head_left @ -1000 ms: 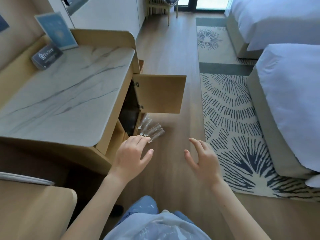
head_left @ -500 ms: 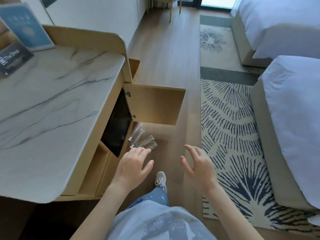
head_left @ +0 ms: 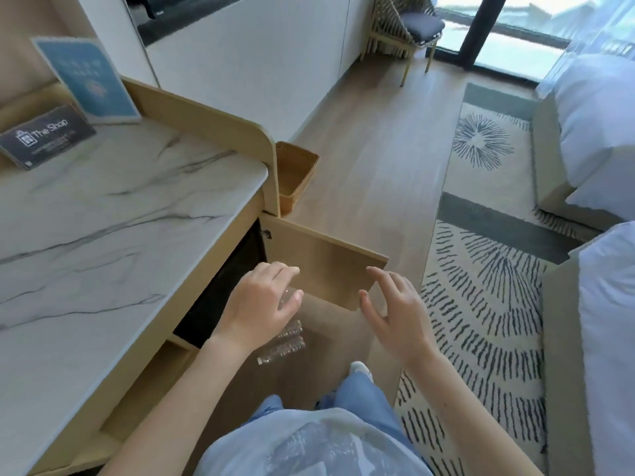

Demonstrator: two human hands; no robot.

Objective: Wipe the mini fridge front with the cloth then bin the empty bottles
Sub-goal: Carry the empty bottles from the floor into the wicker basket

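Observation:
Clear empty plastic bottles lie on the wooden floor beside the open cabinet, partly hidden under my left hand. That hand hovers above them with fingers loosely bent and holds nothing. My right hand is raised beside it, fingers spread and empty, in front of the open cabinet door. The black mini fridge front shows inside the cabinet under the marble counter. A woven brown bin stands on the floor just past the cabinet's end. No cloth is in view.
Two signs stand on the counter at the back left. A patterned rug and two beds fill the right side. A chair stands by the window. My foot is on the floor near the bottles.
I have moved closer to the cabinet and the view has tipped up, bringing the bin into sight. Both hands stay out in front, now over the bottles and the door.

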